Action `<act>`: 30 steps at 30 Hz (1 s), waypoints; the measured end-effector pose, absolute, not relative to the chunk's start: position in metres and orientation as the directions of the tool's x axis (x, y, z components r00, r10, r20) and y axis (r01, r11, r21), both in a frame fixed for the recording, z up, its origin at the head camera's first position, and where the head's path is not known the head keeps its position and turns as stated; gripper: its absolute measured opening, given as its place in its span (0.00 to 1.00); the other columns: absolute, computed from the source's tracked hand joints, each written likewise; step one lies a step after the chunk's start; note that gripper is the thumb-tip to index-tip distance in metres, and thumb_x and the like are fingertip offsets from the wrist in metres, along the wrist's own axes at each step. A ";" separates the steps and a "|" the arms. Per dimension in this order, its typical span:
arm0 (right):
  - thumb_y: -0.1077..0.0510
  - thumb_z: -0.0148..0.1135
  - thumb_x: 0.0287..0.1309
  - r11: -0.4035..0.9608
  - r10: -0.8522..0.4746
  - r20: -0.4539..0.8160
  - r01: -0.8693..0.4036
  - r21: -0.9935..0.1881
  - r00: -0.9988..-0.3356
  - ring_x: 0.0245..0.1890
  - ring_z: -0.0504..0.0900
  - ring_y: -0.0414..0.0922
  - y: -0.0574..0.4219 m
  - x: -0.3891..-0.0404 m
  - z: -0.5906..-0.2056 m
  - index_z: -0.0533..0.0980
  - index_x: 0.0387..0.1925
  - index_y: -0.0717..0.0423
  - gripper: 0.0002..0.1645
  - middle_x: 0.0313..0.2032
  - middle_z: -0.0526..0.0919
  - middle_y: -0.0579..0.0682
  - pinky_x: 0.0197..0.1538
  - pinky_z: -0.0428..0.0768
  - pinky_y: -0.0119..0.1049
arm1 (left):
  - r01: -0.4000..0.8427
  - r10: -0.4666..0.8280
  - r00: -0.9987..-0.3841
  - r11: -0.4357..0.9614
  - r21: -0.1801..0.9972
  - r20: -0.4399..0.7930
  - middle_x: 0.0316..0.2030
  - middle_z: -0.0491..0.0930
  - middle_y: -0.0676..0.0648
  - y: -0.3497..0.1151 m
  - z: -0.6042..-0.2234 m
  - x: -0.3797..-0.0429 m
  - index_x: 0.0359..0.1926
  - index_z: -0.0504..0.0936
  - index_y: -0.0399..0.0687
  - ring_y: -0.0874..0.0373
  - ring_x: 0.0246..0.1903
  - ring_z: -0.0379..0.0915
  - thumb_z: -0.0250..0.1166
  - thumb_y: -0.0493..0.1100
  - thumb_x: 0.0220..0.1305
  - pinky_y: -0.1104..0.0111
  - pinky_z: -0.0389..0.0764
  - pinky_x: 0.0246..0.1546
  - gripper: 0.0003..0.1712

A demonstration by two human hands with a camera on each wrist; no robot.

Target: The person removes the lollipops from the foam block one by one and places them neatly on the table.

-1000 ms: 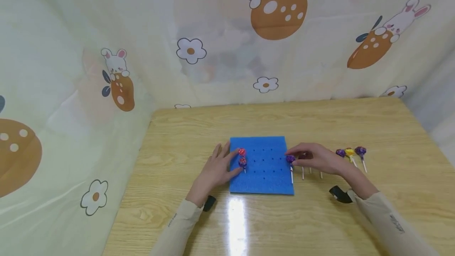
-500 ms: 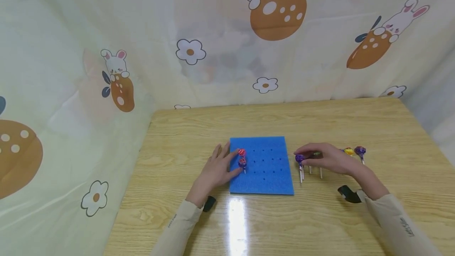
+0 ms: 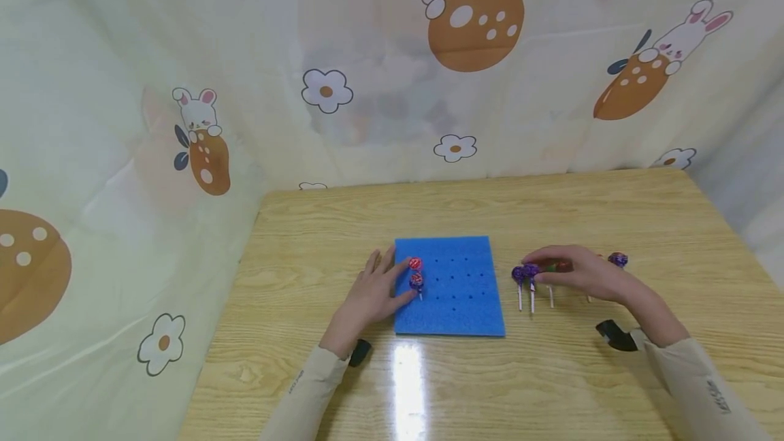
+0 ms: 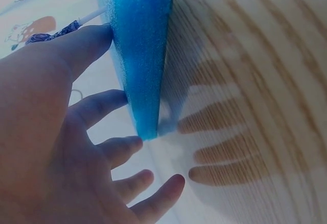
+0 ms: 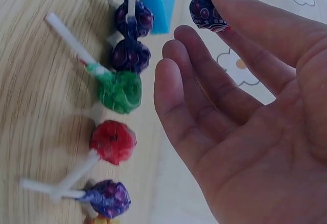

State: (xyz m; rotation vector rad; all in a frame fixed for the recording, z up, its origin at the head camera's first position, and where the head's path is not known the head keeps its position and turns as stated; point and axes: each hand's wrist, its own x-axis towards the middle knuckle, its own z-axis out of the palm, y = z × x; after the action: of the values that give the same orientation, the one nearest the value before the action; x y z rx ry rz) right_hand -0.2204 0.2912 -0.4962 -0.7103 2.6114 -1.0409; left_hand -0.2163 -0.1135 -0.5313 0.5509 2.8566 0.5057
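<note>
A blue foam board [image 3: 450, 318] with rows of small holes lies on the table. Two wrapped lollipops stand in its left side, a red one [image 3: 416, 263] behind a purple one [image 3: 417, 281]. My left hand [image 3: 370, 295] rests at the board's left edge, fingers spread, thumb and index finger on either side of these two. To the board's right, my right hand [image 3: 576, 271] pinches a purple lollipop [image 5: 207, 9] by its wrapped head between thumb and index finger, stick pointing down. Beneath that hand on the table lie more purple lollipops [image 5: 130, 55], a green one [image 5: 121, 92] and a red one [image 5: 113, 142].
Another purple lollipop [image 3: 618, 260] lies farther right on the wooden table [image 3: 306, 237]. A yellow wrapper [image 5: 104, 220] shows at the bottom of the right wrist view. A printed curtain [image 3: 380, 135] hangs along the table's back edge.
My right hand has moved right with the purple lollipop, from the board's right edge to over the lollipops on the table. My left hand stays in place.
</note>
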 end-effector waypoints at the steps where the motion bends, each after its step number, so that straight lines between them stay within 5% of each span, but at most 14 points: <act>1: 0.51 0.63 0.68 0.634 -0.517 -0.044 -0.348 -0.691 -0.855 0.52 0.81 0.38 0.293 -0.220 -0.496 0.79 0.60 0.51 0.21 0.56 0.84 0.52 0.47 0.81 0.33 | 0.325 0.390 -0.913 0.873 0.363 -0.119 0.81 0.44 0.44 -0.114 -0.531 -0.216 0.77 0.62 0.59 0.37 0.79 0.36 0.57 0.66 0.70 0.34 0.59 0.69 0.40; 13: 0.52 0.63 0.68 0.638 -0.508 -0.041 -0.344 -0.689 -0.861 0.53 0.80 0.34 0.309 -0.221 -0.497 0.80 0.59 0.46 0.20 0.58 0.83 0.51 0.47 0.82 0.31 | 0.324 0.391 -0.913 0.868 0.378 -0.117 0.81 0.44 0.44 -0.114 -0.530 -0.216 0.77 0.62 0.59 0.37 0.79 0.36 0.58 0.65 0.70 0.33 0.59 0.69 0.39; 30: 0.57 0.63 0.68 0.620 -0.488 -0.030 -0.322 -0.715 -0.872 0.46 0.82 0.31 0.325 -0.218 -0.501 0.78 0.60 0.55 0.20 0.54 0.85 0.54 0.43 0.81 0.28 | 0.330 0.398 -0.910 0.864 0.379 -0.114 0.81 0.44 0.44 -0.115 -0.531 -0.216 0.77 0.62 0.59 0.36 0.79 0.37 0.58 0.65 0.70 0.34 0.59 0.69 0.40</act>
State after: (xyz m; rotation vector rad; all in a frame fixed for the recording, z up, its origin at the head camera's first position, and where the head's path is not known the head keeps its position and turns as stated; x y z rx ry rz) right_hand -0.2179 0.3246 -0.5009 -0.6661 2.6226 -1.0926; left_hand -0.2163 -0.1146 -0.5307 0.5615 2.8491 0.5297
